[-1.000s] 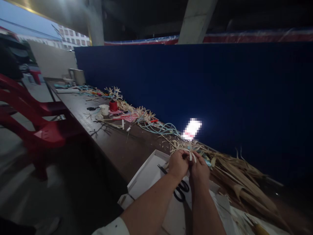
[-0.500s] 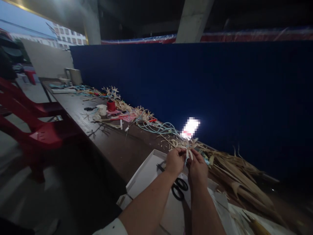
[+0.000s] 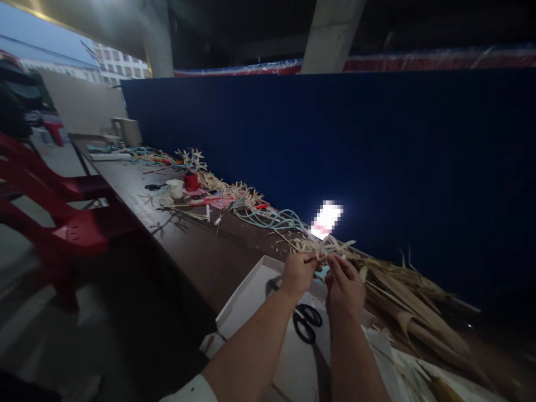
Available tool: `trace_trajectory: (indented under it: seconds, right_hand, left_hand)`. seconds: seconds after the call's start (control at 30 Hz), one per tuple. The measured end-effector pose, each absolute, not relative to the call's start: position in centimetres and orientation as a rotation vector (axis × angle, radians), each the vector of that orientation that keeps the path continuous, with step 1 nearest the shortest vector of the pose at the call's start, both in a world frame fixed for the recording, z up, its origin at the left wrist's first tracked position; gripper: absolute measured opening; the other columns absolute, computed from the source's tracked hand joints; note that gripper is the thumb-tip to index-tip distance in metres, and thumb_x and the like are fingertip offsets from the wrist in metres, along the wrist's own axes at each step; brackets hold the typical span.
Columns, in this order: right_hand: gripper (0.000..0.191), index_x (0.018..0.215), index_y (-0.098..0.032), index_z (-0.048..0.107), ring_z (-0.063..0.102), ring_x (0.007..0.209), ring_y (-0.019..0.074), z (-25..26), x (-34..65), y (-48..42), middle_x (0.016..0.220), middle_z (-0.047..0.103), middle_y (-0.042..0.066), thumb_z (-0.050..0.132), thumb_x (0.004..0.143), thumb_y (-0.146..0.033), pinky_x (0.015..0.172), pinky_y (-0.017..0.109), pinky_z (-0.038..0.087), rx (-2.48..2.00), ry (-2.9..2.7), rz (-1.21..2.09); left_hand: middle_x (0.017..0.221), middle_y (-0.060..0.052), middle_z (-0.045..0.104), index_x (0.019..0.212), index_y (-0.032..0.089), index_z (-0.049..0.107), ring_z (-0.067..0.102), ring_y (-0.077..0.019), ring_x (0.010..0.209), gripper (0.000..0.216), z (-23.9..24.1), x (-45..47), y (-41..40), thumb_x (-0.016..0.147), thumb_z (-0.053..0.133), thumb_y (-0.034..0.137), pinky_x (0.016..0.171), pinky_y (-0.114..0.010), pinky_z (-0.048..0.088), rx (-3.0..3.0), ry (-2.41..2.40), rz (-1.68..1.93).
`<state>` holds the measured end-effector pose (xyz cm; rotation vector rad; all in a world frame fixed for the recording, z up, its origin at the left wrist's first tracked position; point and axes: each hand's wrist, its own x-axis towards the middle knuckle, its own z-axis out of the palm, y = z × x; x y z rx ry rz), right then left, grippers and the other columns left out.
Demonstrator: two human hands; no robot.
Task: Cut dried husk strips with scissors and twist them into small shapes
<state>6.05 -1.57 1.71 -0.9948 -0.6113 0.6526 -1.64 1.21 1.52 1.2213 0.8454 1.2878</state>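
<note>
Before me, my left hand (image 3: 298,274) pinches the base of a flower (image 3: 329,245) made of pale dried husk strips. My right hand (image 3: 345,287) is closed at the flower's other side, its fingertips pressed together on a strip. Partly hidden by the fingers, the petals spread upward and to the right. Below my hands lies a shallow white cardboard box (image 3: 240,304), and black-handled scissors (image 3: 307,322) rest in it, their blades partly covered by my left arm. Pale husk scraps (image 3: 307,245) are scattered just beyond my hands.
Dried husks (image 3: 402,296) lie along the table's right side. A bright, pixelated screen (image 3: 326,219) leans at the blue partition (image 3: 234,128). Further left are coiled pale-blue cords (image 3: 285,219), a red thread spool (image 3: 191,181) and more husk flowers (image 3: 247,195). Red chairs (image 3: 84,223) stand left.
My right hand has shifted slightly right, away from the left one. The flower has tipped, its petals now spreading more to the right. My left hand stays about where it was.
</note>
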Motion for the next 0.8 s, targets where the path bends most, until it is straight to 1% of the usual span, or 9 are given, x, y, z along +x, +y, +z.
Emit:
trace_trajectory:
  seconds: [0.2,0.33,0.4,0.57,0.7,0.8]
  right_hand:
    - [0.039,0.085,-0.014,0.067,0.040,0.047,0.0051,2.17,6.02,-1.76,0.066,0.059,0.000,0.079,0.055,-0.037,0.040,0.017,0.033,-1.050,-0.646,0.602]
    - [0.044,0.088,-0.014,0.068,0.040,0.046,0.0052,2.27,5.97,-1.69,0.068,0.060,0.001,0.080,0.052,-0.037,0.039,0.018,0.033,-1.093,-0.584,0.612]
    - [0.045,0.089,-0.014,0.068,0.040,0.045,0.0049,2.19,6.02,-1.64,0.071,0.062,0.001,0.080,0.053,-0.037,0.039,0.018,0.034,-1.108,-0.590,0.631]
    - [0.048,0.094,-0.015,0.069,0.042,0.044,0.0057,1.85,6.34,-1.63,0.077,0.065,0.003,0.077,0.056,-0.042,0.040,0.019,0.036,-1.183,-0.647,0.604]
    - [0.046,0.096,-0.015,0.070,0.044,0.046,0.0071,1.76,6.42,-1.82,0.075,0.066,0.004,0.072,0.061,-0.045,0.044,0.020,0.038,-1.269,-0.748,0.518]
    - [0.044,0.097,-0.015,0.070,0.045,0.048,0.0079,1.93,6.26,-2.02,0.080,0.067,0.005,0.069,0.065,-0.045,0.045,0.021,0.038,-1.297,-0.798,0.484]
  left_hand:
    - [0.066,-0.003,0.063,0.091,0.014,0.071,0.051,-0.0081,0.053,0.032,2.00,-2.18,1.09,0.072,0.061,0.038,0.044,-0.016,0.041,1.239,0.896,1.316]
    - [0.081,-0.006,0.068,0.086,0.013,0.072,0.054,-0.0095,0.057,0.029,1.92,-1.95,0.96,0.074,0.059,0.036,0.044,-0.017,0.042,1.297,0.915,1.365]
    - [0.084,-0.006,0.069,0.088,0.014,0.071,0.056,-0.0098,0.059,0.029,1.88,-1.83,0.76,0.076,0.057,0.036,0.046,-0.017,0.043,1.346,0.901,1.365]
    - [0.078,-0.004,0.068,0.098,0.018,0.069,0.057,-0.0099,0.059,0.030,1.54,-1.67,0.46,0.082,0.049,0.033,0.047,-0.017,0.043,1.426,0.853,1.299]
    - [0.074,-0.003,0.066,0.095,0.017,0.068,0.056,-0.0094,0.057,0.030,1.22,-1.58,0.58,0.083,0.045,0.032,0.046,-0.016,0.041,1.480,0.895,1.296]
    - [0.078,-0.004,0.066,0.092,0.016,0.067,0.057,-0.0103,0.062,0.031,1.10,-1.60,0.65,0.084,0.043,0.034,0.049,-0.017,0.043,1.504,0.902,1.320]
